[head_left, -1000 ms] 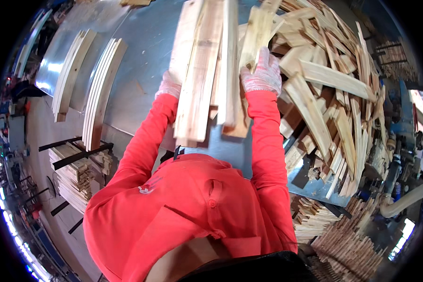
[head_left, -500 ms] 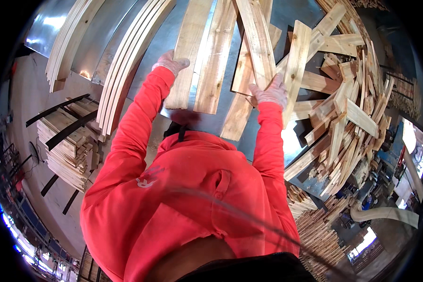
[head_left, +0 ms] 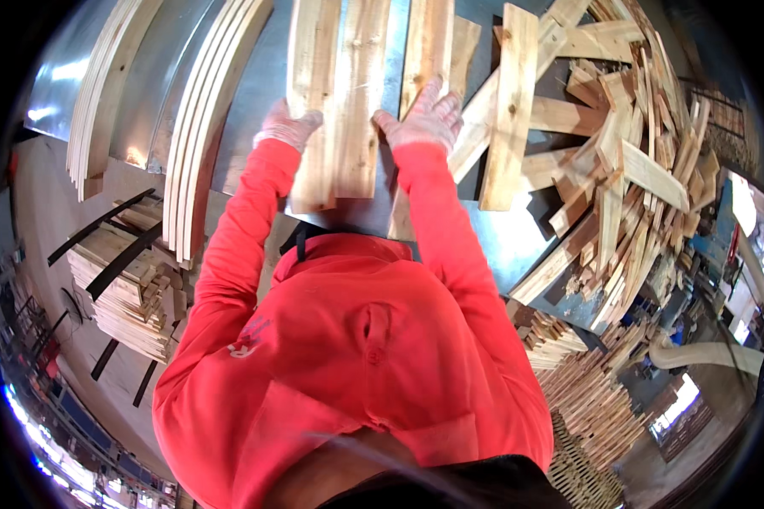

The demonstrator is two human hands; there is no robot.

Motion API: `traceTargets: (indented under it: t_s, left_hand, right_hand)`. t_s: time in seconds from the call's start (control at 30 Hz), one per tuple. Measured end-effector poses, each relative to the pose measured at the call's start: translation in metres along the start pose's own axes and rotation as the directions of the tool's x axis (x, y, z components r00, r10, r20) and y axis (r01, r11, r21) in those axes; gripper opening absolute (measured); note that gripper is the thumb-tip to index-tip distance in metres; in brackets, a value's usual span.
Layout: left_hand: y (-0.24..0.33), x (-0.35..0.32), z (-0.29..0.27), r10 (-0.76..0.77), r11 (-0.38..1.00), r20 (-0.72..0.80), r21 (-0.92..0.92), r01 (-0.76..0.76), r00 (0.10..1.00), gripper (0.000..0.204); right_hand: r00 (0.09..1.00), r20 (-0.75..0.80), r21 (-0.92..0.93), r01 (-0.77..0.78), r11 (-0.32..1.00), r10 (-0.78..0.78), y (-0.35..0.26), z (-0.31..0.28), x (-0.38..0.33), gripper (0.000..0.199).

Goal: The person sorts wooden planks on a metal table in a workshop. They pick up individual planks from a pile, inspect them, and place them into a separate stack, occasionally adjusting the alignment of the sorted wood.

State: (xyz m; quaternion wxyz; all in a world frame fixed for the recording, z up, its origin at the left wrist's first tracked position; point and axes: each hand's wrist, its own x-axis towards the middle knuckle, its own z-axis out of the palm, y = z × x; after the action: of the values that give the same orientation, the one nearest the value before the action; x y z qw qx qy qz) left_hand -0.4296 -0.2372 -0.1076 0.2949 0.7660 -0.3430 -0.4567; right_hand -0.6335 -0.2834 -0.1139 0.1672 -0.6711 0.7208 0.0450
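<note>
My gloved left hand (head_left: 289,126) grips the left edge of a pale wooden board (head_left: 312,72), thumb on top and the other fingers partly hidden. Against that board's right side lies a second board (head_left: 361,110). My gloved right hand (head_left: 426,119) is open, fingers spread over the lower part of a third board (head_left: 427,42). Its thumb points toward the second board's right edge. Part of another board lies under my right wrist. To the right, a knotty board (head_left: 512,110) lies across a slanting one.
Two stacks of boards, one outer (head_left: 110,85) and one inner (head_left: 212,110), overhang the metal table (head_left: 250,93) on the left. A heap of offcuts (head_left: 615,178) covers its right side. More boards rest on a black-armed rack (head_left: 127,297) at lower left.
My right hand has moved left, off the slanting board and over to the middle boards. The two left boards now lie side by side, shifted left. My left hand keeps its grip.
</note>
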Motion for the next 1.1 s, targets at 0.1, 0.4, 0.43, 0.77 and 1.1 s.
traceTargets:
  t_s: [0.1, 0.4, 0.43, 0.77, 1.1]
  left_hand:
    - [-0.01, 0.008, -0.002, -0.013, 0.994, -0.038, 0.105, 0.017, 0.999, 0.056]
    - [0.015, -0.002, 0.022, -0.093, 0.935, -0.084, 0.335, 0.116, 0.992, 0.086]
    - [0.016, -0.003, 0.02, -0.104, 0.949, -0.062, 0.292, 0.117, 0.993, 0.081]
    - [-0.041, -0.001, -0.031, 0.031, 0.967, -0.134, 0.254, 0.004, 0.99, 0.09]
    - [-0.048, -0.08, -0.009, 0.086, 0.718, -0.306, 0.678, 0.154, 0.948, 0.099]
  right_hand:
    - [0.988, 0.082, 0.072, -0.135, 0.988, 0.129, 0.014, -0.008, 0.016, 0.105]
    - [0.971, -0.108, -0.033, 0.213, 0.977, -0.215, 0.059, -0.007, -0.032, 0.104]
    - [0.955, -0.278, -0.101, -0.134, 0.986, 0.102, 0.094, -0.006, -0.014, 0.109]
    - [0.97, 0.236, 0.969, -0.231, 0.089, -0.061, 0.099, -0.03, -0.006, 0.056]
    - [0.855, -0.103, 0.231, 0.518, 0.824, -0.508, 0.004, 0.032, -0.035, 0.096]
